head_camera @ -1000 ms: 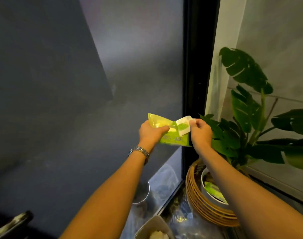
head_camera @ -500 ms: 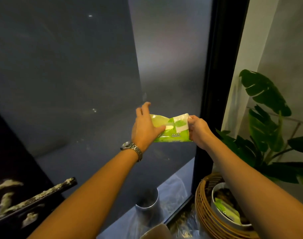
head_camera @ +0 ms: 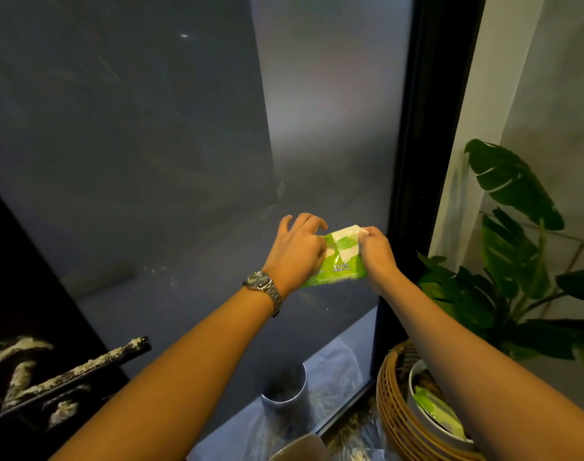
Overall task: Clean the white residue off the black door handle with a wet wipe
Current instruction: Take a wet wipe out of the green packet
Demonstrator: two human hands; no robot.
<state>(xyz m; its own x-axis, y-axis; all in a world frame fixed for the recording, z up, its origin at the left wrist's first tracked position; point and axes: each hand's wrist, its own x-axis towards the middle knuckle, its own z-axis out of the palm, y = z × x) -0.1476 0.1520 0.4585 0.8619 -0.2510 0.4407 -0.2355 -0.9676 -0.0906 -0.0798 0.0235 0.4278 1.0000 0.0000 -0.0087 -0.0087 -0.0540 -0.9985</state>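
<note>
The right hand (head_camera: 375, 251) pinches the white flap (head_camera: 348, 241) of the green wipe pack (head_camera: 340, 271), holding it folded back so the opening is exposed. The left hand (head_camera: 297, 251) lies over the pack's left end, fingers lifted and loosely spread, likely going for a wipe. I cannot tell whether its grip has closed on anything. The black door handle (head_camera: 77, 374) sits near left, well apart, crusted with white residue (head_camera: 130, 343), not yet wiped.
</note>
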